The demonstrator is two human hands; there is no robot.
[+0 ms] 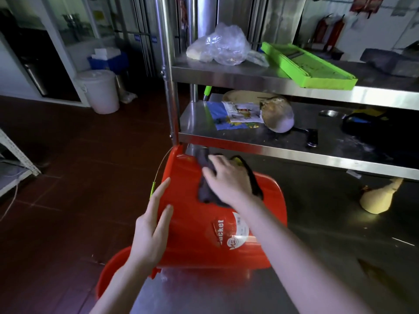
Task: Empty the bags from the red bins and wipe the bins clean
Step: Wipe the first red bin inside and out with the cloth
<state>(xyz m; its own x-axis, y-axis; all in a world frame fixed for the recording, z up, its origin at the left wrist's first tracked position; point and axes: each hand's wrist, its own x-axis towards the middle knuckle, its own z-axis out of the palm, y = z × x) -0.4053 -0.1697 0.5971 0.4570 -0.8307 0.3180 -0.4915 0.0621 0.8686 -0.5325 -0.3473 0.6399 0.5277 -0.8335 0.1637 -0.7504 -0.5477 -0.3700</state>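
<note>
A red bin lies on its side on the steel table, its label facing up and its wire handle at the left. My right hand presses a dark cloth flat against the bin's upper side. My left hand rests with straight fingers on the bin's left side, steadying it. A second red bin shows below the table's edge at the lower left, partly hidden by my left arm.
A steel rack rises behind the bin, with a clear plastic bag and a green slicer on the top shelf, and a strainer and papers below. A white lidded bucket stands on the red tiled floor.
</note>
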